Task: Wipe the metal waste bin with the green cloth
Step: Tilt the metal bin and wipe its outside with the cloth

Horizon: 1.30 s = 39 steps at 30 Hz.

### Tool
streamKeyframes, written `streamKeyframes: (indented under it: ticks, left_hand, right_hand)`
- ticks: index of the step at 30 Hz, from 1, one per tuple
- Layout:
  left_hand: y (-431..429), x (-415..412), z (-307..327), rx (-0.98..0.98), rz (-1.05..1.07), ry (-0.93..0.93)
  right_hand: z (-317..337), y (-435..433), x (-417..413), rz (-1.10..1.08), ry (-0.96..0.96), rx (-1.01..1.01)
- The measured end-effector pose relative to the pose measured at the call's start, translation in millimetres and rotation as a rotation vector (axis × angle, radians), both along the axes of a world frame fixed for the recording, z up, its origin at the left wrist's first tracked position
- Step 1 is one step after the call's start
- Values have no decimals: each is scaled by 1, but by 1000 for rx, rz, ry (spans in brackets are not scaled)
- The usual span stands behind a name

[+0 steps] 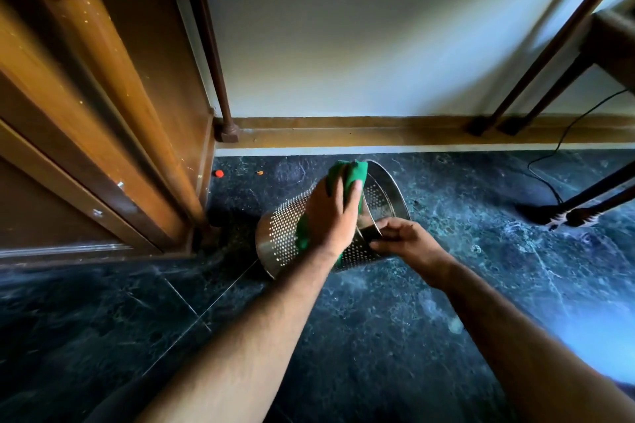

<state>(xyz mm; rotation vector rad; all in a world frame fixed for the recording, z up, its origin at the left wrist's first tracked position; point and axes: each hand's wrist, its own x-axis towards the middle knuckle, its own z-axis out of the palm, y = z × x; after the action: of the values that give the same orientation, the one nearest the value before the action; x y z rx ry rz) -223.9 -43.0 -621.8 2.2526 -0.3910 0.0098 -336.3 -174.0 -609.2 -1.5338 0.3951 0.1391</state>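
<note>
On the tilted bin (285, 233), left fingers (355, 191) press green cloth (350, 173); right fingers (386, 233) seemingly pinch its rim.

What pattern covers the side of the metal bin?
Rows of small round holes perforate the shiny waste bin, seen in the head view.

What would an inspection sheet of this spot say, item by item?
Surface: dark marbled floor, dusty streaks.
Job's things: perforated metal bin tilted on its side, mouth toward the wall; green cloth pressed on its upper side.
Clutter: small red bit and an orange speck near the cabinet.
Hands: left hand holds the cloth on the bin; right hand grips the bin's rim.
Cables: black cable running along the floor at right.
Surroundings: wooden cabinet at left, white wall, furniture legs at right.
</note>
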Motion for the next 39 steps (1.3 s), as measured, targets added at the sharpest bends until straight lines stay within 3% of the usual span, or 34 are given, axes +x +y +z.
streamKeyframes:
  ticks: [3,7,9,12,15,19,22,25,28,32,34,36,39]
  left_hand:
    - [24,-23,-28,16,-17,-107]
    - [57,-29,-58,116,78,-60]
    - [57,-12,-58,178,206,-51]
    - [45,27,-36,277,228,328]
    - [21,42,-7,84,137,441]
    - [-11,22,26,-144,-32,269]
    - [-7,-3,14,-93,-93,-42]
    - [18,-25,-18,-31,-65,-216]
    - [40,-16,-44,-72,62,-67]
    - [49,27,-47,134,208,397]
    - [41,39,-29,75,189,597]
    - [24,45,-10,-38,174,620]
    - [-2,33,12,-201,91,475]
  right_hand:
    - [7,3,13,-123,-9,109]
    - [13,4,36,-384,45,162]
    - [13,1,35,-322,80,166]
    - [11,1,21,-162,94,102]
    - [10,3,11,-33,33,53]
    - [17,0,11,57,29,-3]
    - [24,4,26,-68,-2,139]
    - [30,11,42,-260,-15,234]
    - [30,10,45,-278,17,194]
    - [33,8,31,-122,-8,163]
    - [35,5,25,-16,-5,90]
    - [39,1,22,87,4,56]
    - [47,0,26,101,39,74]
